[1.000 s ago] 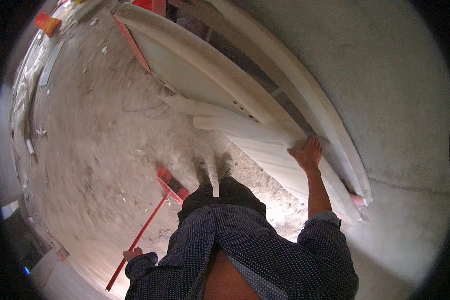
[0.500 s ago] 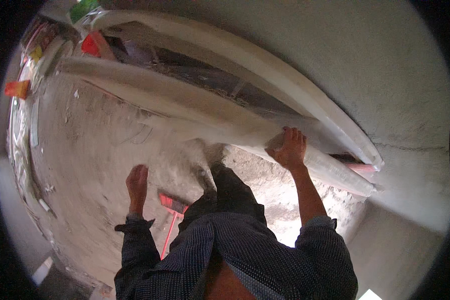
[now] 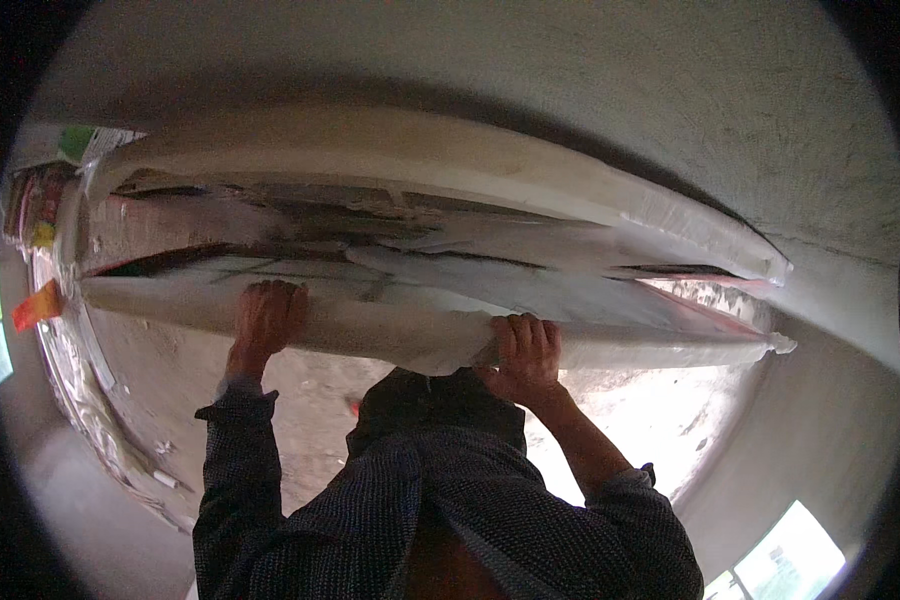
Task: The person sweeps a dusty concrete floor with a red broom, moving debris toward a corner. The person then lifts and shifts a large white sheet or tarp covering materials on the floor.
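Note:
A long, pale panel [image 3: 395, 332], apparently wrapped in film, lies crosswise in front of my body, its near edge bulging at the middle. My left hand [image 3: 270, 318] is closed over that edge, left of centre, with the fingers on top. Right of centre, my right hand [image 3: 523, 358] grips the same edge with its fingers curled over and its thumb lower down. Beyond it, a second long, pale wrapped piece [image 3: 370, 145] leans along the wall. Between the two stretch loose greyish sheets [image 3: 450, 275] with dark gaps.
A rough grey wall [image 3: 670, 80] rises behind the long pieces. At the left are an orange-red object [image 3: 38, 305] and a whitish plastic-like bundle [image 3: 95, 400]. Strong light falls on the dirt floor [image 3: 630, 425]. A bright window [image 3: 792, 555] shows at lower right.
My left hand, apart from the panel before, now grips its near edge. The panel's near edge has swung closer to my body and lies more level. The red broom is hidden now.

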Demonstrator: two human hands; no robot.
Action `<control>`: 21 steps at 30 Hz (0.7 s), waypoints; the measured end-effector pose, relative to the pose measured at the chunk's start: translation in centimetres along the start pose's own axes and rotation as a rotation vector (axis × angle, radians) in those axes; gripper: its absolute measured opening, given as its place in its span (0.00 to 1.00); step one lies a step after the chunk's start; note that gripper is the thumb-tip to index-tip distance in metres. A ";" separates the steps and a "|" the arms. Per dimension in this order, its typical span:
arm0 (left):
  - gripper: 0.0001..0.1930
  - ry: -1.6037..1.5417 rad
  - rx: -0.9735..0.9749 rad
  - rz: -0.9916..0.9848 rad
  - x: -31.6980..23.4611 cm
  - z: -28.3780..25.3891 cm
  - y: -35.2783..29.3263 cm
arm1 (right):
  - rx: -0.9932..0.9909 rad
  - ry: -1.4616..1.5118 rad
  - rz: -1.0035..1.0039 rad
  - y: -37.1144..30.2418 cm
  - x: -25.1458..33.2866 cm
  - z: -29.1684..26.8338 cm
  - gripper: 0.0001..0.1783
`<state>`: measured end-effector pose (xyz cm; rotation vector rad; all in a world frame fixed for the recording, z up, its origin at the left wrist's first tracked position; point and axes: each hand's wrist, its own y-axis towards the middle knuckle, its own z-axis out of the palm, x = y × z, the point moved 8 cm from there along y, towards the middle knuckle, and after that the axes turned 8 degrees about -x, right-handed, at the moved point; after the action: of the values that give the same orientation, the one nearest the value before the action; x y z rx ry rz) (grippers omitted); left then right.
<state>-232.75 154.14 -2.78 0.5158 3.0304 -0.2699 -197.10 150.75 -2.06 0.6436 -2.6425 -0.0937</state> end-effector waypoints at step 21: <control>0.13 -0.342 0.245 0.283 -1.7 3.3 -1.0 | -0.064 -0.046 -0.002 -3.8 0.7 0.0 0.39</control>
<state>-231.38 152.07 -5.67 0.8106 2.5690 -0.6422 -195.98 147.05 -2.39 0.6298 -2.6712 -0.1958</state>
